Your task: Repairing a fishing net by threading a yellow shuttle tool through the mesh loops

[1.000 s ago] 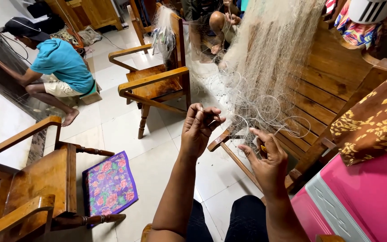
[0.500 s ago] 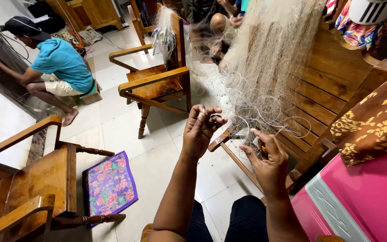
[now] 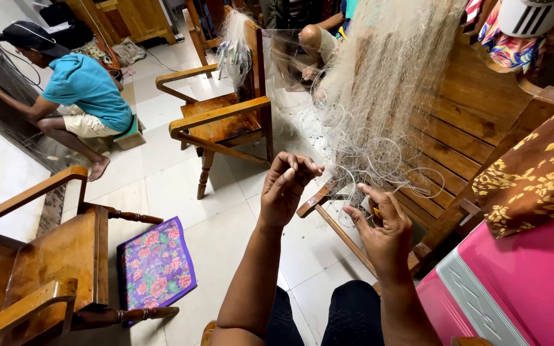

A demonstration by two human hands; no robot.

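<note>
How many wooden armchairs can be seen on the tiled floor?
2 for certain: one armchair stands in the middle, ahead of the left hand, and one armchair at the bottom left. More may be hidden behind the net.

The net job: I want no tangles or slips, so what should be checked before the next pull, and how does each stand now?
1. Left hand pinching a strand: ok, fingertips closed together.
2. Right hand grip on the mesh: ok, fingers curled in it.
3. Tool in right hand: cannot tell, mostly hidden.
4. Fishing net hanging over the wooden bench: ok.
5. Loose loops near the hands: not ok, many overlapping.
</note>
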